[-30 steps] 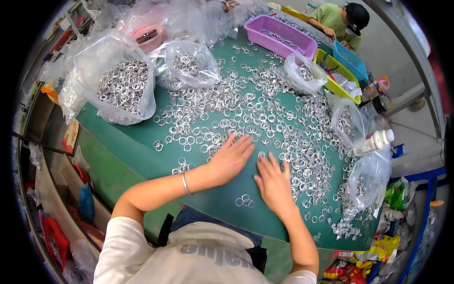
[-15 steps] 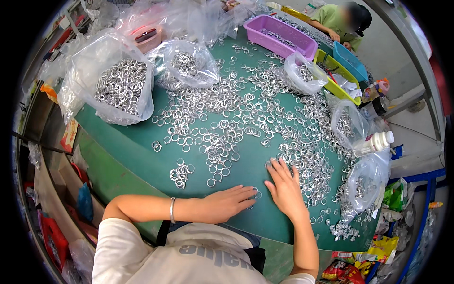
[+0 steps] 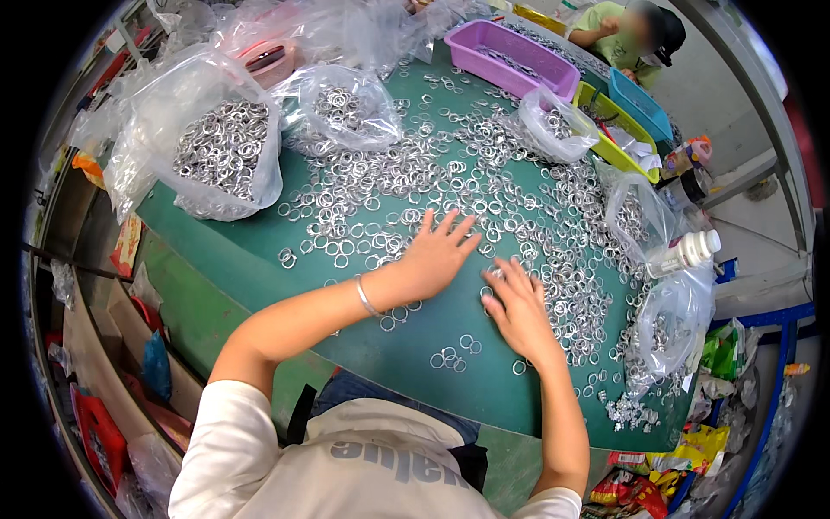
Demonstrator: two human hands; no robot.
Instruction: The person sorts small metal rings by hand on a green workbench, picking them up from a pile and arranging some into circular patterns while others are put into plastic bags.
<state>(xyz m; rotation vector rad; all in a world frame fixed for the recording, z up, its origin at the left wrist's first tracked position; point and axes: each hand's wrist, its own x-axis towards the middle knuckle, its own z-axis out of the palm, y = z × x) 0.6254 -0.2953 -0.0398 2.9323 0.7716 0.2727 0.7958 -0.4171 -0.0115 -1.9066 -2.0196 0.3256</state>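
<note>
Hundreds loose: small silver metal rings (image 3: pixel 450 186) cover the green tabletop (image 3: pixel 216 259), frame centre to right.
Your left hand (image 3: pixel 437 258): fingers spread, flat on rings.
Your right hand (image 3: pixel 519 310): spread, pressing rings.
Bagged: clear plastic bag of rings (image 3: pixel 220 147), upper left.
Left: most rings, by my judgement.

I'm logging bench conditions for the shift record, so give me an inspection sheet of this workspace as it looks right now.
Surface: green table, largely covered with loose parts.
Job's things: small metal rings spread across the middle; a few stray near the front edge.
Clutter: clear bags of rings, purple tray, yellow tray, blue tray, white bottle.
Grippers: left hand flat on the rings, fingers spread; right hand palm down on the rings beside it.
Cables: nothing seen.
Surroundings: another person at the far side; packets and bags on the floor on both sides.
</note>
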